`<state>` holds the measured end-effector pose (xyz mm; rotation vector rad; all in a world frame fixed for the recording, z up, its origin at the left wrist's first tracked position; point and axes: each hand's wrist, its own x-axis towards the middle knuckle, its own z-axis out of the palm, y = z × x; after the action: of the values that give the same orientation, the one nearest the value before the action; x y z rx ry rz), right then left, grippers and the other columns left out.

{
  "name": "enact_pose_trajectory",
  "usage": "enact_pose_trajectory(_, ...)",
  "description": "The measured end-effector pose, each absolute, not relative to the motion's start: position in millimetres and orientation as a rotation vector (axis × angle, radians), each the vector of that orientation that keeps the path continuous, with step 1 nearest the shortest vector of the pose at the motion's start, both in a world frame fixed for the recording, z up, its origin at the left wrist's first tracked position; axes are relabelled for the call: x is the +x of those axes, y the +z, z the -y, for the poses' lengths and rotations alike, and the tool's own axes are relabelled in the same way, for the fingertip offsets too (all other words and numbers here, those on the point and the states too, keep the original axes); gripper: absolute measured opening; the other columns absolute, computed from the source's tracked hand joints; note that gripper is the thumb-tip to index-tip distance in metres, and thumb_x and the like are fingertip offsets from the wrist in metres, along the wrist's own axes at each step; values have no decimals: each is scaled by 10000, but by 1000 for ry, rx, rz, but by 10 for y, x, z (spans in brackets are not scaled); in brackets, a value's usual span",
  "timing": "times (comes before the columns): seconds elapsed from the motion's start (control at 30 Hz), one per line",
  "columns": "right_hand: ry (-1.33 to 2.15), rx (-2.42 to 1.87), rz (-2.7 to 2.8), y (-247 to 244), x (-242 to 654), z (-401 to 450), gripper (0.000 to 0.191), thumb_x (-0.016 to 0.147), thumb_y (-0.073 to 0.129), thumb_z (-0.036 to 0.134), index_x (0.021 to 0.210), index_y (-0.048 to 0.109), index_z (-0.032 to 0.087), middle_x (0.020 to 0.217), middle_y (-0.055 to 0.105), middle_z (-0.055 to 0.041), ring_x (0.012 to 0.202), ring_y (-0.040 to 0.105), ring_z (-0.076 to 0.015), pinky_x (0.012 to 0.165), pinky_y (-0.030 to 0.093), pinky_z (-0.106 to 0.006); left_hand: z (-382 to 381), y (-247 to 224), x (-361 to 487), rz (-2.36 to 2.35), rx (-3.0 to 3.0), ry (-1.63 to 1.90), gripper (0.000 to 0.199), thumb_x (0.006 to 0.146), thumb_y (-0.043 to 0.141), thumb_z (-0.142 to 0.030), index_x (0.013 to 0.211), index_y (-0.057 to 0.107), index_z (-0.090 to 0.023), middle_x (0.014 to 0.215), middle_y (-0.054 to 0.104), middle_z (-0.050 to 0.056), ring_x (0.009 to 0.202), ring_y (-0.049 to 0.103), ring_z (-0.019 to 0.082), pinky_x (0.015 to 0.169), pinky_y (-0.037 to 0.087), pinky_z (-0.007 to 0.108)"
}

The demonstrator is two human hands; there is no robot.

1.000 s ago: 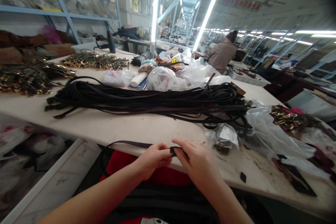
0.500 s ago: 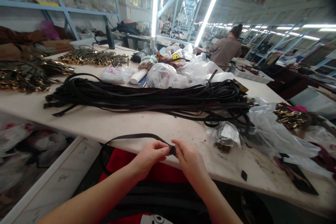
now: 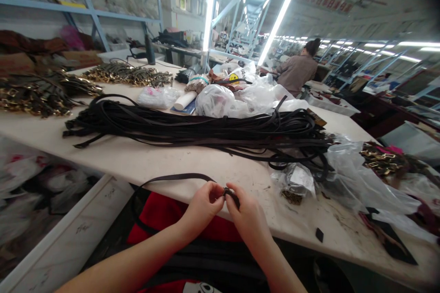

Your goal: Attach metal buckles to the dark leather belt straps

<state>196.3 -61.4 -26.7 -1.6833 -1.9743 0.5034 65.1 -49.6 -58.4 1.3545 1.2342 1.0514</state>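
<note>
A long black strap (image 3: 178, 176) arcs over the near table edge and hangs in a loop at the left. My left hand (image 3: 207, 201) is closed on it, thumb against the fingers, close to its end. My right hand (image 3: 244, 206) pinches the dark end piece of the same strap, and the fingertips of both hands nearly meet there. What is between the fingertips is small and mostly hidden. Beyond my hands, a thick bundle of black straps (image 3: 192, 128) lies across the table.
A plastic bag with small brass-coloured parts (image 3: 293, 196) lies right of my hands, near a small black piece (image 3: 319, 235). Straps with gold buckles (image 3: 44, 94) are heaped at the left. Clear bags (image 3: 220, 100) stand behind the bundle. A person (image 3: 298, 71) works farther back.
My right hand has turned, its fingers curling more around the strap end, which now tilts down to the right. The camera view has shifted slightly.
</note>
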Motion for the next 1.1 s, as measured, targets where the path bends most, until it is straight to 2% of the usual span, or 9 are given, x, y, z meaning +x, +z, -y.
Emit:
enact_pose_trajectory(0.27,761,-1579,1857,-437,1958,549,314,822,420,219,1076,594,161,1042,650,-80,958,605,-208,845,484,-361,525,-527,681,-1396,1528,1042,119,712,519,-146,823,529,-189,777,576,22,738,548,177,696,429,302)
enact_pose_trajectory(0.4,719,-1555,1813,-535,1977,528,310,837,410,224,1082,584,146,1047,643,-99,954,604,-213,840,486,-376,530,-496,700,-1359,1524,1040,110,727,519,-157,828,541,-196,809,582,39,772,549,191,729,422,314)
enact_pose_trajectory(0.5,706,-1531,1835,-548,2021,528,305,864,378,237,1068,588,151,1019,652,-102,916,617,-208,793,504,-359,524,-509,671,-1217,1282,1053,112,741,555,-220,843,527,-183,819,586,36,786,559,186,734,433,307)
enact_pose_trajectory(0.6,721,-1472,1939,-499,2067,542,299,861,420,277,1087,574,158,1016,652,-99,916,616,-206,791,502,-352,493,-545,600,-1085,901,965,245,713,619,-291,886,518,-150,870,589,49,766,568,167,706,441,288)
enact_pose_trajectory(0.7,640,-1450,2119,-438,2081,562,366,786,555,268,1133,542,152,1077,626,-108,966,593,-230,838,475,-380,465,-570,538,-935,773,784,277,680,653,-323,844,555,-121,842,607,71,744,577,163,705,437,285)
enact_pose_trajectory(0.8,542,-1465,2249,-381,2060,584,317,776,564,218,1085,563,145,995,642,-97,895,603,-219,790,479,-355,466,-543,530,-932,819,715,202,650,655,-282,742,566,-126,735,601,39,688,561,151,664,423,271)
enact_pose_trajectory(0.93,280,-1501,2317,-249,2080,605,179,770,546,192,932,619,180,829,623,-58,773,585,-205,690,465,-319,452,-388,417,-1115,1050,838,91,637,626,-195,689,565,-153,639,558,-29,607,481,113,590,370,228)
enact_pose_trajectory(1.03,22,-1509,2286,-138,2202,597,193,738,559,187,918,629,184,883,613,-74,828,563,-231,755,446,-365,369,-212,56,-1229,1015,1004,117,638,645,-216,671,552,-153,614,565,-30,593,511,113,608,408,230)
enact_pose_trajectory(1.1,38,-1478,2249,-101,2299,584,201,739,546,179,927,616,175,925,614,-76,849,565,-220,780,447,-355,305,-98,-253,-1216,790,1121,185,592,699,-201,680,545,-150,628,584,-24,596,549,109,626,447,223)
